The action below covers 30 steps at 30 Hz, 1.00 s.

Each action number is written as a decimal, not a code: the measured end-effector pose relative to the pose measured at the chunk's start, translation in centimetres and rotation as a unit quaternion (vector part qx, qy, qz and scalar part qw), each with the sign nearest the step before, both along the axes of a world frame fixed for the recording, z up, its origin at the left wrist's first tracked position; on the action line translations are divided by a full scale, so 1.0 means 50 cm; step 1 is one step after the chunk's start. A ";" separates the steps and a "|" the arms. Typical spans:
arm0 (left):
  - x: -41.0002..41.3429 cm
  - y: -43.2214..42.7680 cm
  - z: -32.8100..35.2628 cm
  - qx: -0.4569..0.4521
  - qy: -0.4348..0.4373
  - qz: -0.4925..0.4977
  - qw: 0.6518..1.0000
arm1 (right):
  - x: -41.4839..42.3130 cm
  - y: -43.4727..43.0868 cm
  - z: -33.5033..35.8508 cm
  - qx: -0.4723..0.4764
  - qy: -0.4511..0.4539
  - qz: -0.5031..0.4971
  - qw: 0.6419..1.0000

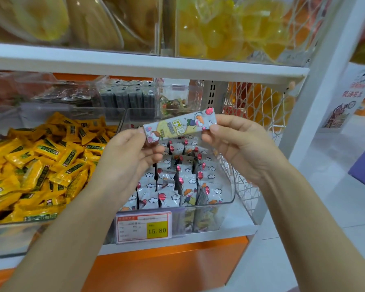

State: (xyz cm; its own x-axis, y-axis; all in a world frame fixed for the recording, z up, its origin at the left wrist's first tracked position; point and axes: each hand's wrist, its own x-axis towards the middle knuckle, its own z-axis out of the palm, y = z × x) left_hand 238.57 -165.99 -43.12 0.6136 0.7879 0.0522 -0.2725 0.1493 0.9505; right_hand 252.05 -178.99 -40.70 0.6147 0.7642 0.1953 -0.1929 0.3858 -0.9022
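I have a cartoon-printed snack packet (180,125) pinched at both ends, left hand (126,157) on its lower end, right hand (238,144) on the higher one. It tilts above a clear bin (230,186) of matching packets (177,182). Yellow packets (40,163) fill the neighbouring bin; a price tag (144,227) reads 15.80.

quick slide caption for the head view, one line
Left hand and right hand pinch a snack packet by its ends above a clear bin of like packets, next to yellow packets.
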 end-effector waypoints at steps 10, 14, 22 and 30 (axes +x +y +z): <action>-0.004 0.001 0.000 -0.118 -0.059 -0.031 0.991 | -0.001 -0.006 -0.001 -0.037 -0.025 -0.075 0.996; -0.004 0.001 0.002 -0.139 -0.099 -0.053 0.984 | -0.002 -0.006 -0.003 -0.037 -0.025 -0.081 0.996; -0.009 -0.004 0.002 -0.055 -0.074 -0.067 0.993 | 0.004 -0.002 -0.010 -0.036 -0.003 -0.097 0.995; -0.017 -0.005 0.003 0.034 -0.039 -0.091 0.995 | 0.003 0.005 -0.018 -0.050 -0.065 -0.132 0.988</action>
